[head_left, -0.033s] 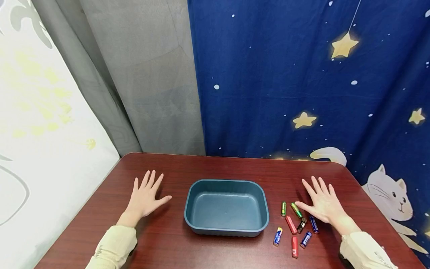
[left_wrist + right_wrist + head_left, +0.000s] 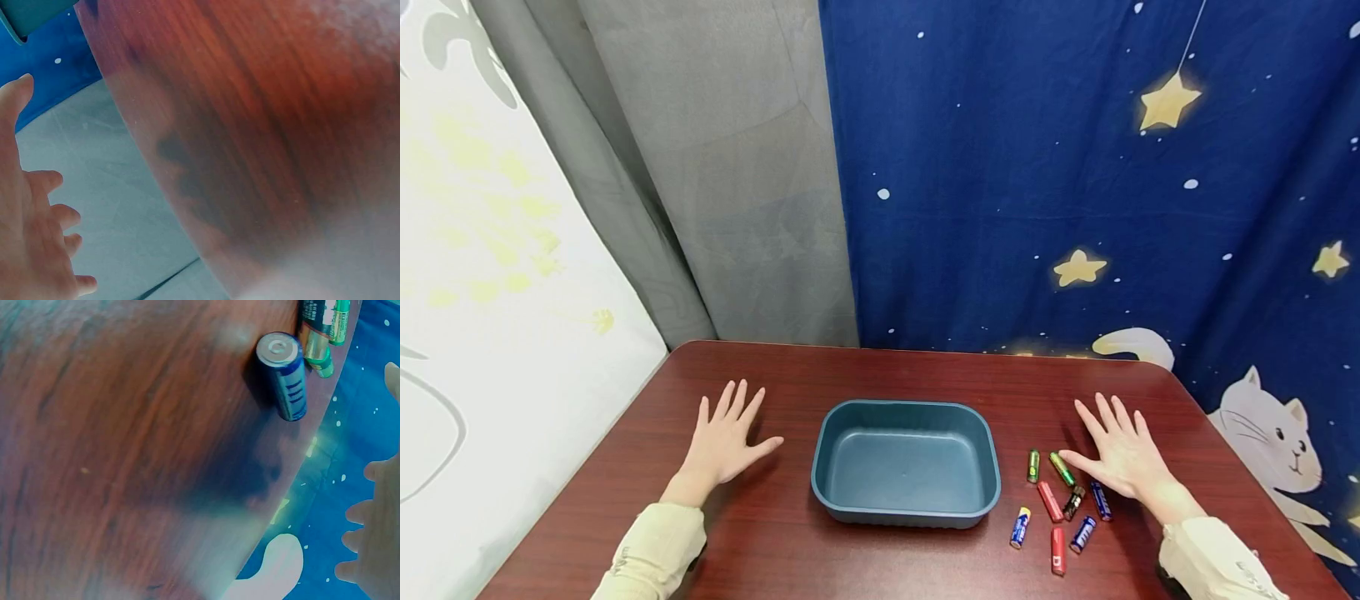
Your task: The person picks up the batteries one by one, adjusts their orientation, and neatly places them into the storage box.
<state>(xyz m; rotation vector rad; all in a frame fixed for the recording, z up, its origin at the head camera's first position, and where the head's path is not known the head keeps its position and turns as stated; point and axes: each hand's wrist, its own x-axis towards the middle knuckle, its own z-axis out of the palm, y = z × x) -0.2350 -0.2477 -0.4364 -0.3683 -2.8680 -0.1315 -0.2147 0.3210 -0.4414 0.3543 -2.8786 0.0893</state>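
Observation:
My left hand hovers with spread fingers above the table's left side, holding nothing. In the left wrist view the same hand is apart from the tabletop. My right hand, fingers also spread, is over the right side and holds nothing. Just left of and below it lie several batteries: green ones, red ones, a black one, and blue ones. One blue battery shows large in the right wrist view. A blue-grey plastic basin stands between the hands with nothing in it.
The dark red wooden table has rounded far corners. Behind it hang a grey curtain and a blue curtain with stars. White printed cloth hangs at the left.

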